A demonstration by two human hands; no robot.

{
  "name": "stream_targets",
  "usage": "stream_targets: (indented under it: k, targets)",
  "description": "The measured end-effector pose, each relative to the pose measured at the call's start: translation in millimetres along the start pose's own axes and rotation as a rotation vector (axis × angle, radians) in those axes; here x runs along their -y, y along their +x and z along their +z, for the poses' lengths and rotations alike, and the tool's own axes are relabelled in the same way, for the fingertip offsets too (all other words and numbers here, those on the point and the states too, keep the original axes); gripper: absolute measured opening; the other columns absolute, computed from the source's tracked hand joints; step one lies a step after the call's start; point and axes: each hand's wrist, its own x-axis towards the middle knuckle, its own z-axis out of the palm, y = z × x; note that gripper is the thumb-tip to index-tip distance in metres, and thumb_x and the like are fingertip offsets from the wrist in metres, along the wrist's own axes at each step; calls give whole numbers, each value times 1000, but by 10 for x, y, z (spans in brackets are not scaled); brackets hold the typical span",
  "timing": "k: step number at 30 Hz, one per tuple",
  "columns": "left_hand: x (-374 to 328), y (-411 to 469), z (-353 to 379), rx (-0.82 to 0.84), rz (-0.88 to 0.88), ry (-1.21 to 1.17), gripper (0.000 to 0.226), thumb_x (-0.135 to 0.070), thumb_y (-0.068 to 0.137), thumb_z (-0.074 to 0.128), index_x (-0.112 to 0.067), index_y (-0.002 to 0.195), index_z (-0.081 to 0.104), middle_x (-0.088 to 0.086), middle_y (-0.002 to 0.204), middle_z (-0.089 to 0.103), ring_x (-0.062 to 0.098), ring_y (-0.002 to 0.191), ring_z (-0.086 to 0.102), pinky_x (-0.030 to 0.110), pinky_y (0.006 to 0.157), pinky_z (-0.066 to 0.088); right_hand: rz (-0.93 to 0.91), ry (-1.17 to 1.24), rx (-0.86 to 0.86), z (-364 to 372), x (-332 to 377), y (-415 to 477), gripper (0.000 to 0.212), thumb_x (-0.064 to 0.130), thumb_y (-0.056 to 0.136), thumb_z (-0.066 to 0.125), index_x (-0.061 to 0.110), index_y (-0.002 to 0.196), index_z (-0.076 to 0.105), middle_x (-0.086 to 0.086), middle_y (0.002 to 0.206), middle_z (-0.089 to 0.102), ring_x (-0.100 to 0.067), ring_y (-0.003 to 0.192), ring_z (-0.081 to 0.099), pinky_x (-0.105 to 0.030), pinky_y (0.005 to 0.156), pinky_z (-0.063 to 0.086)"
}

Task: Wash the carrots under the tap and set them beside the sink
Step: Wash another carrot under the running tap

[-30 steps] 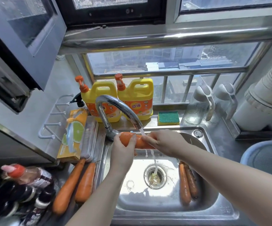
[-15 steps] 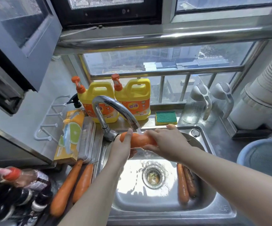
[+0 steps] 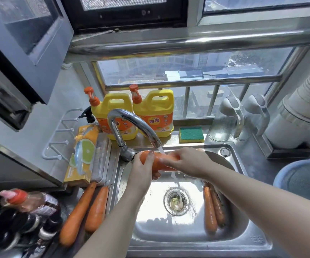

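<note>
The left hand (image 3: 143, 173) curls round the thick end of a stout orange carrot (image 3: 162, 161); the right hand (image 3: 187, 162) wraps its narrower end, in the stream of the curved chrome tap (image 3: 131, 122) above the steel sink (image 3: 197, 245). Long axis level, thick end pointing left. Stiff, wet, likely slippery: hold both ends firmly.

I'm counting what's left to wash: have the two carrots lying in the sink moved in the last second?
No. Both carrots lie just right of the drain, as before.
</note>
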Motion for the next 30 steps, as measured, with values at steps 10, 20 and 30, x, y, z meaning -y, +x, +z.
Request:
stream_targets:
  k: [10, 20, 30]
  targets:
    - [0, 33, 1, -31, -38, -52, 36, -42, 103, 51, -19, 131, 48, 22, 116, 62, 18, 63, 63, 27, 59, 52, -25, 274, 94, -121, -46, 95, 46, 65, 87, 63, 28, 109, 77, 0, 90, 74, -12, 79, 63, -27, 71, 49]
    - [-100, 42, 1, -37, -55, -102, 38, -39, 104, 50, -17, 135, 47, 24, 119, 61, 22, 69, 62, 29, 62, 54, -80, 416, 147, -212, -97, 99, 33, 49, 87, 73, 29, 112, 78, 2, 94, 78, -4, 80, 66, -18, 70, 47]
    - [-217, -11, 31, -43, -130, -216, 24, -34, 105, 50, -18, 123, 50, 22, 107, 62, 22, 64, 58, 31, 62, 53, -120, 308, 81, -226, -83, 85, 39, 55, 80, 76, 32, 111, 77, 16, 80, 70, 3, 73, 62, -23, 70, 48]
